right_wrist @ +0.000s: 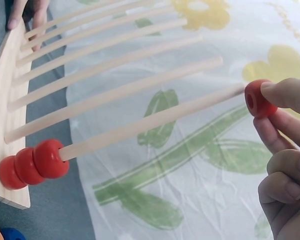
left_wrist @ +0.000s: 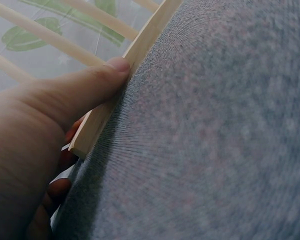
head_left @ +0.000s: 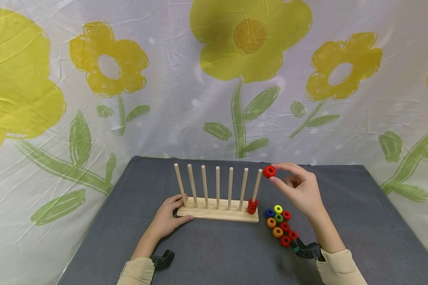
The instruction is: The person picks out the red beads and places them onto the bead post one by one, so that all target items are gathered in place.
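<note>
A wooden peg rack (head_left: 217, 213) stands on the table, with several upright pegs in a row. Three red beads (right_wrist: 27, 165) are stacked at the foot of its rightmost peg. My left hand (head_left: 169, 217) grips the rack's left end, thumb (left_wrist: 107, 72) on the front edge and fingers behind it, partly hidden. Between thumb and fingertip, my right hand (head_left: 299, 190) pinches a red bead (head_left: 269, 171). That bead is beside the top of the rightmost peg, its hole facing roughly toward the peg tip in the right wrist view; whether they touch I cannot tell.
To the right of the rack lies a group of loose beads: a yellow bead (head_left: 278, 209), a blue bead (head_left: 269, 213), a green bead (head_left: 278, 218), orange ones (head_left: 277, 232) and several red ones (head_left: 286, 215). A flower-printed cloth (head_left: 171, 99) hangs behind the grey table (head_left: 228, 257).
</note>
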Tool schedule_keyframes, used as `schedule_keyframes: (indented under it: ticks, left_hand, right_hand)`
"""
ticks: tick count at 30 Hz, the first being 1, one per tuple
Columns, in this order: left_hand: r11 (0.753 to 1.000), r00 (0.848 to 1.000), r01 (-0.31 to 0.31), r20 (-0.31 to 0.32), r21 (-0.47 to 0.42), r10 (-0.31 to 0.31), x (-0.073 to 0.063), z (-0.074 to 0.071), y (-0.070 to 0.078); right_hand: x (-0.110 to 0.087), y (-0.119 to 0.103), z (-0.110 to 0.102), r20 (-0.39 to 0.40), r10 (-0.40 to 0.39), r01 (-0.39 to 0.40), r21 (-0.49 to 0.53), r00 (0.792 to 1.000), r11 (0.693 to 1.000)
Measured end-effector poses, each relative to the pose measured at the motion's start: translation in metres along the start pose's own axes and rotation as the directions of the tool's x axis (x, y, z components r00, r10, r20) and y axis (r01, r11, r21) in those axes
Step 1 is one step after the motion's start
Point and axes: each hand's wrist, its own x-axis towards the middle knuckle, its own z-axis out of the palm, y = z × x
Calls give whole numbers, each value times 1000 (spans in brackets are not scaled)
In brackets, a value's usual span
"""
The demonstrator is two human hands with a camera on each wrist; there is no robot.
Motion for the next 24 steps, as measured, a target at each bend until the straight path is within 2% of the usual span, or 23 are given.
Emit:
schedule_keyframes:
  ticks: [24]
  left_hand:
    - [1000, 1000, 8, -14, -7, -8, -1, 1, 1]
  right_hand:
    - [7, -5, 7, 4, -5, 5, 15, 1000, 1000]
